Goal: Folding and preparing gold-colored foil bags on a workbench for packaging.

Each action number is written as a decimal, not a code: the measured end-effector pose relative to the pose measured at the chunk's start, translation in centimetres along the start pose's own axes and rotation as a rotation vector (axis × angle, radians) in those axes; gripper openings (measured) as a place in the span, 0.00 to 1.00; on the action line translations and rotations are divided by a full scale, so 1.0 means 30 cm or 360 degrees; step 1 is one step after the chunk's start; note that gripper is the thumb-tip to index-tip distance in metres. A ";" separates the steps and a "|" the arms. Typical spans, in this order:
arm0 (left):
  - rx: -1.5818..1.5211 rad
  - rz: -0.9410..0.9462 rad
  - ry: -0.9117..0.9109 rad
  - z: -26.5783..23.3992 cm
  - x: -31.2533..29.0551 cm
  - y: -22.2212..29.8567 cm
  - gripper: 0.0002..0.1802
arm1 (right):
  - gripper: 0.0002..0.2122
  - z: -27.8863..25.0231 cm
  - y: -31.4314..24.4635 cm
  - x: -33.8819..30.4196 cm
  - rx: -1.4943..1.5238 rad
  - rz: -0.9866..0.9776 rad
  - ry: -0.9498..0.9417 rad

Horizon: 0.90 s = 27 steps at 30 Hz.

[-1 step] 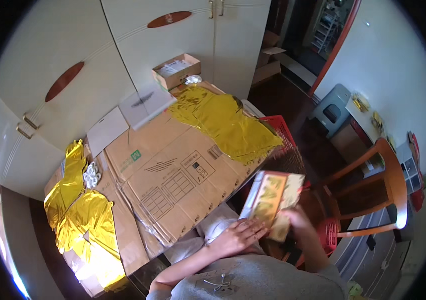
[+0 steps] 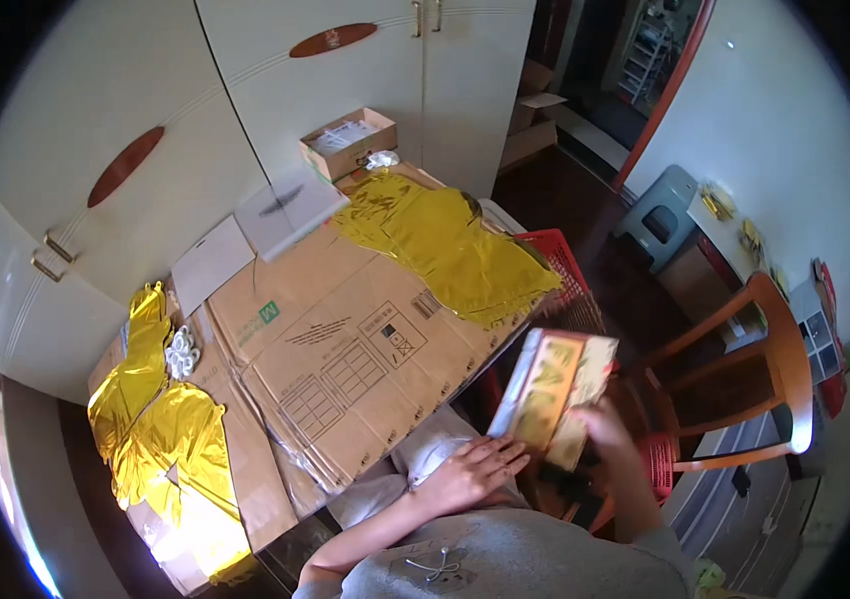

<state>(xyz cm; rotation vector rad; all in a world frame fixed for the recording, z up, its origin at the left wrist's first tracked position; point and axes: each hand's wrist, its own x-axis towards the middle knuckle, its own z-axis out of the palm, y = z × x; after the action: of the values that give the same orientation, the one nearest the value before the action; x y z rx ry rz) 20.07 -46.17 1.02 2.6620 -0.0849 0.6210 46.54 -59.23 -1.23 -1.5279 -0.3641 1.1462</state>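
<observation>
My right hand (image 2: 603,427) grips the right edge of a flat printed packet (image 2: 549,389), thumb side over its face. The packet has an orange-gold panel with gold shapes, a pale left border and a cream right side. It is tilted above my lap, just off the table's near edge. My left hand (image 2: 470,473) lies flat with fingers stretched out, their tips by the packet's lower left corner; whether they touch it is unclear. On the cardboard-covered table lie gold foil sheets, one at the far right (image 2: 445,250) and more at the left (image 2: 180,439).
Flattened cardboard (image 2: 335,349) covers the table. A white coiled bundle (image 2: 182,352) lies by the left foil. An open carton (image 2: 350,140) and clear plastic sleeves (image 2: 290,210) sit along the back. A red basket (image 2: 557,262) and wooden chair (image 2: 790,379) stand at the right.
My right hand has shifted the packet slightly up and to the right. My left fingers, which overlapped its lower part, now rest at its corner. The foil sheets have not moved.
</observation>
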 end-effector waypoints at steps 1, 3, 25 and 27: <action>-0.0057 -0.0053 -0.0002 0.002 -0.017 -0.003 0.27 | 0.19 -0.062 -0.035 0.041 -0.0264 -0.0114 0.0026; -0.0185 -0.0129 -0.0006 0.005 -0.040 -0.013 0.27 | 0.16 -0.254 0.007 0.211 -0.1039 -0.0339 0.0264; -0.0123 -0.0765 -0.0100 0.094 -0.263 -0.054 0.23 | 0.17 -0.079 0.060 0.751 -0.2471 0.0136 0.0440; -0.0121 -0.0753 -0.0121 0.105 -0.265 -0.057 0.23 | 0.17 -0.078 0.155 0.784 -0.2444 0.0032 0.0512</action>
<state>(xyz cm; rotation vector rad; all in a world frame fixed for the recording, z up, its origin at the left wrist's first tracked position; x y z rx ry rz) 14.45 -46.11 -5.66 2.4988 0.4764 0.3518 58.06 -44.43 -16.35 -2.9541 -1.1508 0.4771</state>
